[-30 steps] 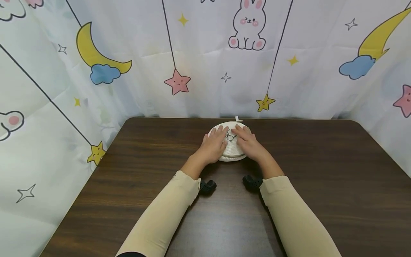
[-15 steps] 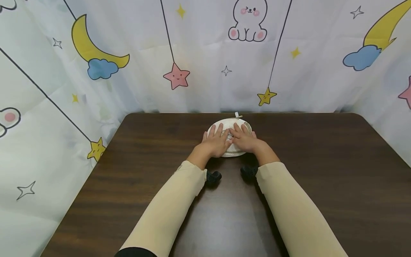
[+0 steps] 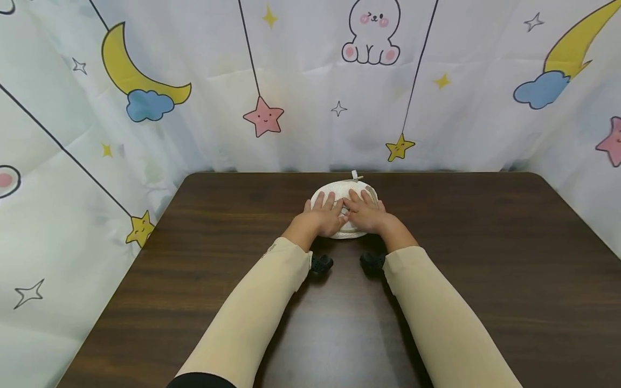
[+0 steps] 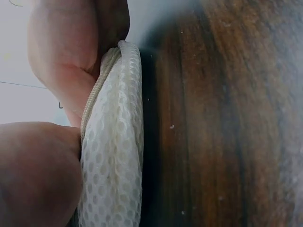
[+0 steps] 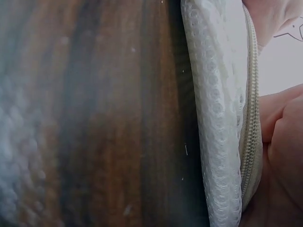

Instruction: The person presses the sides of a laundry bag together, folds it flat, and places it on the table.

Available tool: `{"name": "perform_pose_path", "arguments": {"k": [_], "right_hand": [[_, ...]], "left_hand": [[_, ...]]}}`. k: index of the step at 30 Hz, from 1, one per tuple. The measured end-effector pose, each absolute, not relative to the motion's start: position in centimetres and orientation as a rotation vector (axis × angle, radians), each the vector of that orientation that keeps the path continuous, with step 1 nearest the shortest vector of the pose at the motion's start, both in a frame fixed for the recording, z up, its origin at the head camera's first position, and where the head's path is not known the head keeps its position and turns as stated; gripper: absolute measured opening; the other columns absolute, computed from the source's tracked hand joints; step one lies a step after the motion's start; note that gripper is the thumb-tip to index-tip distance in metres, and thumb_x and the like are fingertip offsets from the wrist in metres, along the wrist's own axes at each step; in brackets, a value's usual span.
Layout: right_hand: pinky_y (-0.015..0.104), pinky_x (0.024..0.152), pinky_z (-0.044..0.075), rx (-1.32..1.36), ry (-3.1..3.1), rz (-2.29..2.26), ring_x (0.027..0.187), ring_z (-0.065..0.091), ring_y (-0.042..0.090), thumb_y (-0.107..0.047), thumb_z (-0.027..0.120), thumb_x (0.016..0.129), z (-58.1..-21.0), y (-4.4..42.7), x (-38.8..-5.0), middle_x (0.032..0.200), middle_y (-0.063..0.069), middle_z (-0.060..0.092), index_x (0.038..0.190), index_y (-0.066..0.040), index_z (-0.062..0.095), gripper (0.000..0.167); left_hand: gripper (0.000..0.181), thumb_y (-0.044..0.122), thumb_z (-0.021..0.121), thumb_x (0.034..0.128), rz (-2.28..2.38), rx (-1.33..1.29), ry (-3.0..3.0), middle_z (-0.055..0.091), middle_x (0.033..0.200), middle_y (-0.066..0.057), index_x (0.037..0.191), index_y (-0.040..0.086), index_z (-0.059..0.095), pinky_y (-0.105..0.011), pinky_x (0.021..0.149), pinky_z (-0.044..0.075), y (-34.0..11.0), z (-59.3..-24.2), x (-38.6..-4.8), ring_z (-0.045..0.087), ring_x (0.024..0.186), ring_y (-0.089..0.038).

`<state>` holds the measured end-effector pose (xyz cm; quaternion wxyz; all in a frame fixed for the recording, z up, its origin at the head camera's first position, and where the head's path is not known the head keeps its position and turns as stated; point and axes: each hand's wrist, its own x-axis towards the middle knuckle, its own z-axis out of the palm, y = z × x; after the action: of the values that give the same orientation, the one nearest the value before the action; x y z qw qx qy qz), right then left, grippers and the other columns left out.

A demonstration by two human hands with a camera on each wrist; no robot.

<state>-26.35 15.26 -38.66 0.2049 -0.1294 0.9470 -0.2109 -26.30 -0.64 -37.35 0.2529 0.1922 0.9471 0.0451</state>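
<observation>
A round white mesh laundry bag (image 3: pixel 342 187) lies near the table's far edge, a small white tab sticking out at its back. My left hand (image 3: pixel 321 220) rests on its left half, fingers spread and fairly straight. On the right half lies my right hand (image 3: pixel 367 217), also palm down, and the two hands nearly meet, covering most of the dark print between them. From the side, the left wrist view shows the padded mesh wall (image 4: pixel 113 142) and a beige zipper (image 4: pixel 90 106). The same zipper band (image 5: pixel 252 118) runs beside my palm in the right wrist view.
The dark wood-grain table (image 3: pixel 485 258) extends on all sides of the bag. A white curtain (image 3: pixel 301 64) with printed moons, stars and a rabbit hangs behind it. Black wrist-worn devices (image 3: pixel 321 264) sit under both cuffs, close to the tabletop.
Compared with a second ago, both hands have slid inward over the bag, hiding more of its print, and the wrists are closer together. Over the last half second the hands barely shift.
</observation>
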Motion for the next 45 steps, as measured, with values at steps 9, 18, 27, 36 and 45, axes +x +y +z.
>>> {"name": "perform_pose_path", "arguments": {"k": [9,18,27,36,45], "right_hand": [[0.065,0.114,-0.011,-0.362,2.675,-0.686,0.151,-0.016,0.033,-0.027,0.028,0.106,-38.6,15.9,-25.9,0.166,0.008,-0.006,0.158,-0.015,0.018,0.054],[0.070,0.113,-0.004,-0.397,2.738,-0.786,0.151,-0.010,0.039,-0.030,0.030,0.108,-37.6,16.5,-25.1,0.166,0.013,0.000,0.158,-0.011,0.021,0.054],[0.073,0.111,0.001,-0.451,2.892,-0.764,0.151,-0.002,0.041,-0.034,0.030,0.108,-37.7,17.1,-25.5,0.165,0.016,0.008,0.158,-0.009,0.022,0.056],[0.070,0.113,0.004,-0.419,2.721,-0.666,0.150,-0.011,0.044,-0.035,0.027,0.108,-39.1,16.7,-26.8,0.164,0.021,-0.008,0.158,-0.004,0.008,0.062],[0.069,0.114,0.003,-0.392,2.664,-0.514,0.149,-0.018,0.041,-0.034,0.032,0.108,-37.9,16.1,-27.0,0.163,0.019,-0.015,0.159,-0.008,0.003,0.064]], "left_hand": [[0.064,0.052,0.019,0.1056,0.174,0.562,2.615,-0.019,0.165,0.000,0.160,0.025,-0.003,-0.055,0.120,-0.007,-0.4,-37.6,-26.1,-0.022,0.150,-0.025],[0.068,0.058,0.020,0.1034,0.289,0.675,2.779,-0.010,0.166,0.000,0.160,0.027,-0.002,-0.057,0.121,0.003,-0.9,-38.4,-25.9,-0.011,0.153,-0.025],[0.071,0.061,0.018,0.1022,0.396,0.683,2.878,-0.007,0.167,0.000,0.160,0.022,0.004,-0.062,0.118,0.001,-1.7,-38.4,-26.2,-0.011,0.153,-0.024],[0.072,0.060,0.020,0.1023,0.221,0.698,2.775,-0.011,0.166,-0.003,0.160,0.023,-0.003,-0.055,0.121,0.001,-0.5,-39.6,-26.4,-0.012,0.153,-0.025],[0.070,0.059,0.019,0.1028,0.125,0.566,2.634,-0.027,0.162,0.002,0.159,0.027,-0.009,-0.053,0.119,-0.013,-0.1,-38.6,-26.9,-0.028,0.148,-0.020]]}}
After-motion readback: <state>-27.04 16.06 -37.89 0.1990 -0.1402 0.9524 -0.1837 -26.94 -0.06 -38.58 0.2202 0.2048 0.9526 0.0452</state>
